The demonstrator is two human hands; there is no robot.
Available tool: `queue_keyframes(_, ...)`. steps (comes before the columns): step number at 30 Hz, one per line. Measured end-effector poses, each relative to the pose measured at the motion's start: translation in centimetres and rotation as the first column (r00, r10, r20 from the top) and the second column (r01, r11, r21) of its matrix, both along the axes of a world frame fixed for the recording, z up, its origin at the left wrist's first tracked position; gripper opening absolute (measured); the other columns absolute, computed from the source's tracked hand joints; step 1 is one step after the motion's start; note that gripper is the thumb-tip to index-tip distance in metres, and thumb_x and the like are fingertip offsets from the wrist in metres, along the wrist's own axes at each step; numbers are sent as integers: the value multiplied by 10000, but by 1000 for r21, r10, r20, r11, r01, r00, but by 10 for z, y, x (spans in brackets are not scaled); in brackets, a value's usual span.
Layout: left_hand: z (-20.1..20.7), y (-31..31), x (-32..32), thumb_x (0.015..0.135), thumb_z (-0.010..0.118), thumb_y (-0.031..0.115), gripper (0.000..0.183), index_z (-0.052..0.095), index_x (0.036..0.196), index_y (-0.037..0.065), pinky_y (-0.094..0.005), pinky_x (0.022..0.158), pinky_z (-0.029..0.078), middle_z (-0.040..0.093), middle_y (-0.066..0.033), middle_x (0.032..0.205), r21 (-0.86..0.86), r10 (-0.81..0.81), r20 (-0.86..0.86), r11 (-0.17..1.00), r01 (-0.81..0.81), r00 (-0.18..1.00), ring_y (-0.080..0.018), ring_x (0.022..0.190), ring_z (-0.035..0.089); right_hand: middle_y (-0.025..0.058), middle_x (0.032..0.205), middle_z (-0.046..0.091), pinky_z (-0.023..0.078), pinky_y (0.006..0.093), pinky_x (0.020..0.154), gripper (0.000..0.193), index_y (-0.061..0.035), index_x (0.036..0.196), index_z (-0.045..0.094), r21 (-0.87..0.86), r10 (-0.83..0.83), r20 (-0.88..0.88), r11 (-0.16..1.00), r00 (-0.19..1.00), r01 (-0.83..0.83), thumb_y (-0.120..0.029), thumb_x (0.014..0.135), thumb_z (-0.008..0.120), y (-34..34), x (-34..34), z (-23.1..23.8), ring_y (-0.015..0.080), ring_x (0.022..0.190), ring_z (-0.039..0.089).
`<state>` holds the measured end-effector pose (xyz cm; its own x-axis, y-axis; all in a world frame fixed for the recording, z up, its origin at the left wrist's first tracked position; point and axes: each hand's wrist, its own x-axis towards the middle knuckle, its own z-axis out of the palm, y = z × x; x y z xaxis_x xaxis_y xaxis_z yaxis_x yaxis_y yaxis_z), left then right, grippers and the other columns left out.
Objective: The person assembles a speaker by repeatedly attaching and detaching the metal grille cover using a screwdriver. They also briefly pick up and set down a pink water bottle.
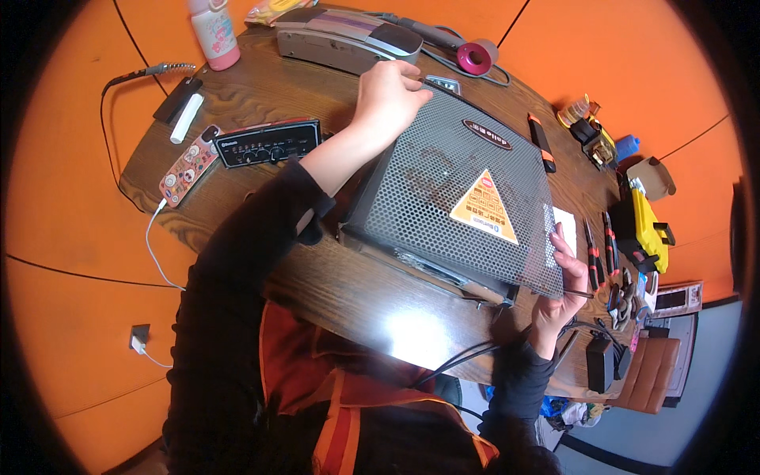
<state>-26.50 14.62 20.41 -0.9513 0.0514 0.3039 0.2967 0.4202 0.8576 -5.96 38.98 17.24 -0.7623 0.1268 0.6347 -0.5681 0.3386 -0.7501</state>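
A black speaker box (455,202) with a perforated metal grille and an orange triangular sticker lies face up on the round wooden table (261,99). My left hand (389,96) grips the box's far left corner. Along the box's right near corner my right hand (564,286) holds the edge, fingers curled around it. Black cables (467,358) run from under the box toward my body.
A black control panel (269,142) and a decorated phone (188,166) on a white cable lie at left. A grey device (348,38), pink bottle (214,32) and pink tape roll (477,57) sit at the back. Pliers and screwdrivers (602,253), a yellow tool (649,222) lie at right.
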Motion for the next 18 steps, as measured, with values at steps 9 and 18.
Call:
queue_keyframes(9, 0, -3, -5, 771, 675, 176, 432, 538, 1095, -76, -279, 799, 490, 652, -167, 980, -179, -76, -51, 982, 66, 996, -201, 929, 632, 232, 1043, 605, 249, 549, 1036, 679, 19, 922, 555, 67, 18, -21, 998, 1000, -17, -563, 595, 680, -11, 3, 8, 324, 1064, 559)
queue_keyframes(18, -15, -3, -18, 772, 684, 163, 434, 497, 1092, -63, -296, 840, 477, 606, -180, 1075, 120, -185, 22, 976, 181, 983, -205, 1005, 586, 211, 1051, 614, 349, 507, 987, 620, 22, 897, 584, 375, 69, -65, 926, 996, -40, -450, 527, 740, -19, 10, 8, 375, 1113, 516)
